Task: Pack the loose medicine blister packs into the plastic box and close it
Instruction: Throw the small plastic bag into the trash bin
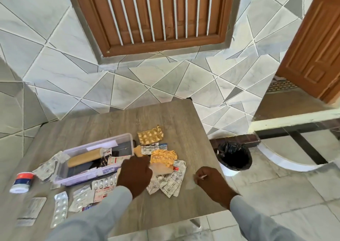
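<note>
An open clear plastic box (83,178) stands on the left half of the wooden table (165,119); a tan bottle (85,157) and several cartons lie inside. Loose blister packs surround it: a gold one (150,134), a yellow foil one (163,157), crumpled silver ones (171,182), a white-pill strip (60,208) and a silver one (104,182). My left hand (135,174) hangs with curled fingers over the packs at the box's right end; its fingertips are hidden. My right hand (211,181) pinches a small whitish strip (202,176) near the table's right edge.
A small white jar with a red and blue label (22,182) stands left of the box. A white bin with a black liner (234,156) sits on the floor just right of the table. A tiled wall runs behind, with a wooden door (316,56) at the right.
</note>
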